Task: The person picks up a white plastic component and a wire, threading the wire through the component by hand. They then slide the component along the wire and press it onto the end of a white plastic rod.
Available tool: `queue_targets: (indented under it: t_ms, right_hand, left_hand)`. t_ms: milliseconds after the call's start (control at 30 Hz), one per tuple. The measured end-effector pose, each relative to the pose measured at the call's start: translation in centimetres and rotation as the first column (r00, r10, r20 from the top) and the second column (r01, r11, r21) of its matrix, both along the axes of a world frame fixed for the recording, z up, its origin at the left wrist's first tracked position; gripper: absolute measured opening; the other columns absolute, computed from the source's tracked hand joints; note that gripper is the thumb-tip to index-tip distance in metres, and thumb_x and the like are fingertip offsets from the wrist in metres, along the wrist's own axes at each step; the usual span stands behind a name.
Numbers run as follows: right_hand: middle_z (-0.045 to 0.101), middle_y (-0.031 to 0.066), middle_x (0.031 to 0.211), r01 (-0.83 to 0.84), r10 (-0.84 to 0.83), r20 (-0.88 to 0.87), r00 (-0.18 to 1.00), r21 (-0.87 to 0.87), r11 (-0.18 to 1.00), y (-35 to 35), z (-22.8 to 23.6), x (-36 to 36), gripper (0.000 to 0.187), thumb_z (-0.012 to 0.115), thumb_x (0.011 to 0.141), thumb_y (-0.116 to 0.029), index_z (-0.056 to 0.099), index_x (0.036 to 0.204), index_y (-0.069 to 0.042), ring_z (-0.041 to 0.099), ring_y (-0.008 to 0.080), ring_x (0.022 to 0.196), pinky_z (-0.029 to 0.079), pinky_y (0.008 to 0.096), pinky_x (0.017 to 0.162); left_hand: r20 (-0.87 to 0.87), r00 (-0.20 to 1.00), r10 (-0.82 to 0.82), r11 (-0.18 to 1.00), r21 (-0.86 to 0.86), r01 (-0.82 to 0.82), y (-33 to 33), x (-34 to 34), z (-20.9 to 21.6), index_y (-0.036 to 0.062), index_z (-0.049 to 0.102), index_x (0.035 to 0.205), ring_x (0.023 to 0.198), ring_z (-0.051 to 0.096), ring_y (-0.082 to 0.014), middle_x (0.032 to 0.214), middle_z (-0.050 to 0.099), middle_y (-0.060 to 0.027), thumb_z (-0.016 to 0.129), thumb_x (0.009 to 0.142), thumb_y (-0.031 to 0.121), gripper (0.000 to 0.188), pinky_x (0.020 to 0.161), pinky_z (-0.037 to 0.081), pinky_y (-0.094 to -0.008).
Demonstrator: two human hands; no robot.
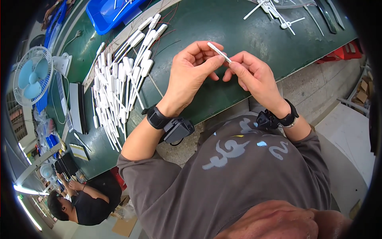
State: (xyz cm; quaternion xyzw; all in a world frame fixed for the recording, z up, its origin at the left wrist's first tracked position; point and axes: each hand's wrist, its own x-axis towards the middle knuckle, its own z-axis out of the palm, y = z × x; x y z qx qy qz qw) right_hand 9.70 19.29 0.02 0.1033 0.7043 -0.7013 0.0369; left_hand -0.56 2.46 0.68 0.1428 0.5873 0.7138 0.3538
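Note:
Between my two hands, above the green table, is a slim white plastic stick [218, 51]. My left hand [190, 69] pinches it between thumb and fingers, with its far end sticking out past the fingertips. The fingertips of my right hand [251, 72] are closed at the near end of the same stick. Left of my hands lies a big heap of white plastic sticks [115, 79] with thicker, rounded ends. A few more white sticks [274, 12] lie at the far right of the table.
The green table [223, 22] bears a blue bin [104, 22] at the far left, thin dark red wires, and a dark long box [77, 107]. A white fan [34, 75] stands left. At lower left, another person [89, 203] works at the table. Dark tools [326, 16] lie far right.

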Motion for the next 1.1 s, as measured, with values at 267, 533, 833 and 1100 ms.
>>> queue_targets:
  t_ms: [267,533,833,1100]
  right_hand:
    - [0.069,0.0026,0.083,0.012,-0.012,-0.007,1.0,0.021,1.0,-0.4,0.1,0.0,0.017,0.051,0.104,-0.017,0.06,0.106,-0.002,0.041,-0.0001,0.055,0.033,0.0164,0.049]
    - [0.069,0.0016,0.081,0.027,-0.015,-0.105,0.994,0.113,0.993,-0.8,-0.3,0.2,0.017,0.052,0.104,-0.017,0.06,0.103,-0.002,0.044,0.0002,0.056,0.033,0.017,0.049]
    - [0.068,-0.0003,0.077,0.063,-0.025,-0.169,0.985,0.226,0.972,-0.4,0.0,0.0,0.018,0.055,0.102,-0.018,0.064,0.1,-0.002,0.046,0.0002,0.061,0.033,0.0193,0.053]
    - [0.069,0.0008,0.078,0.127,-0.053,-0.233,0.971,0.317,0.94,-0.4,-0.8,0.2,0.016,0.058,0.1,-0.015,0.065,0.102,-0.001,0.051,0.0029,0.063,0.038,0.0207,0.055]
  left_hand:
    - [-0.027,0.999,0.04,0.999,-0.017,-0.04,0.1,0.5,0.2,0.0011,0.062,0.112,0.09,0.066,-0.0123,0.103,0.068,-0.0079,0.067,0.092,0.007,0.022,0.065,0.054,-0.0244]
    - [-0.09,0.988,0.128,0.991,-0.012,-0.13,0.5,1.2,0.0,0.0001,0.06,0.109,0.085,0.064,-0.012,0.099,0.067,-0.0082,0.065,0.091,0.006,0.019,0.066,0.054,-0.0248]
    - [-0.086,0.992,0.089,0.996,0.026,-0.087,0.0,0.7,0.4,-0.0024,0.063,0.111,0.09,0.068,-0.0165,0.099,0.069,-0.0116,0.059,0.096,0.008,0.019,0.072,0.06,-0.0302]
    - [-0.073,0.989,0.126,0.992,-0.016,-0.127,0.3,0.6,0.4,-0.0056,0.062,0.109,0.087,0.072,-0.02,0.095,0.071,-0.0135,0.054,0.098,0.009,0.02,0.071,0.06,-0.029]
